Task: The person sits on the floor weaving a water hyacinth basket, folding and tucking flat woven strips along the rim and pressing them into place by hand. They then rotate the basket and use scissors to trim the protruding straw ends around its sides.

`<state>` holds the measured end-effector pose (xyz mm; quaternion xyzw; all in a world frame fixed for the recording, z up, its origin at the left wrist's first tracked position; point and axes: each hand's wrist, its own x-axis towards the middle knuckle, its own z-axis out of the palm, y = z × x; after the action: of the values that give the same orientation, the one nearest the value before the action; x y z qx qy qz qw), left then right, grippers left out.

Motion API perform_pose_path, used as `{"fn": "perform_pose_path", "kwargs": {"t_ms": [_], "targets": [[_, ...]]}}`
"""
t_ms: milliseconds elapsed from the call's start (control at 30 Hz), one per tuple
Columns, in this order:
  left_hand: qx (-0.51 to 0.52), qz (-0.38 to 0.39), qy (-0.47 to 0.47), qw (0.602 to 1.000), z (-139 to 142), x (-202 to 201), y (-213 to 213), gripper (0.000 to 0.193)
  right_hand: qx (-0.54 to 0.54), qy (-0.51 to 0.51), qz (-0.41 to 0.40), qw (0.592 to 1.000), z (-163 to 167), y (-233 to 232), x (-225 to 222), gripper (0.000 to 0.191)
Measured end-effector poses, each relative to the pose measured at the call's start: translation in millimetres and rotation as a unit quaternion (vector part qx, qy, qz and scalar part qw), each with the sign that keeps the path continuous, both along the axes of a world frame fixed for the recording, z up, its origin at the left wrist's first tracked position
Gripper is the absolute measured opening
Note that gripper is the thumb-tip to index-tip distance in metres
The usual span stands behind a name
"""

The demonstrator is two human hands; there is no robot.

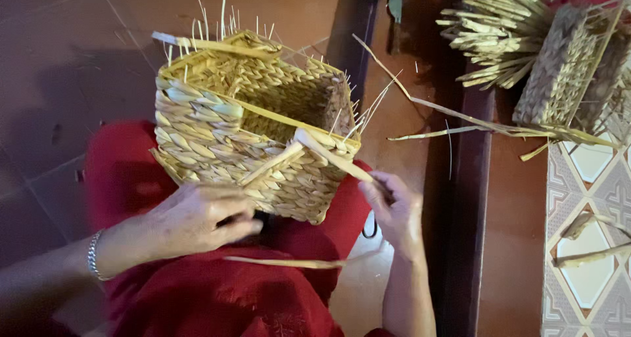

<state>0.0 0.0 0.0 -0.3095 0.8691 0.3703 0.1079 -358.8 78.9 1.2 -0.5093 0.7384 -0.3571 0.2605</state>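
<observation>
A rectangular woven straw basket (pixel 217 140) rests on my lap, over red cloth (pixel 217 291), its opening tilted away from me. My left hand (pixel 197 218), with a silver bracelet on the wrist, presses against the basket's lower front wall. My right hand (pixel 394 209) pinches a flat straw strand (pixel 332 156) that runs up to the basket's near rim corner. A second strand crosses the rim diagonally. Loose straw ends stick up from the far rim.
Another woven basket (pixel 565 67) with a bundle of cut straw stalks (pixel 493 34) lies at the upper right. Long loose strands (pixel 460 120) trail from it. A dark wooden beam (pixel 467 199) runs down the right. Patterned tiles (pixel 591 232) fill the right edge; brown floor tiles lie on the left.
</observation>
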Motion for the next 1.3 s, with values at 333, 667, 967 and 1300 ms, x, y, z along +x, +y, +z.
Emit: {"fn": "perform_pose_path", "kwargs": {"t_ms": [333, 667, 967, 1300], "targets": [[-0.396, 0.11, 0.139, 0.901, 27.7, -91.8, -42.6, 0.052, -0.214, 0.4, 0.13, 0.882, 49.4, -31.0, 53.5, 0.045], [-0.306, 0.055, 0.225, 0.923, 20.1, -73.6, -73.5, 0.028, -0.246, 0.283, 0.095, 0.922, 14.9, -58.8, 39.7, 0.032], [-0.191, 0.025, 0.103, 0.976, 36.9, -79.1, -111.2, 0.031, -0.138, 0.102, 0.105, 0.98, -5.9, -72.3, 14.3, 0.034], [-0.268, 0.013, 0.213, 0.939, 15.2, -75.7, -109.3, 0.016, -0.116, 0.078, 0.091, 0.986, -14.9, -68.5, 12.7, 0.028]]}}
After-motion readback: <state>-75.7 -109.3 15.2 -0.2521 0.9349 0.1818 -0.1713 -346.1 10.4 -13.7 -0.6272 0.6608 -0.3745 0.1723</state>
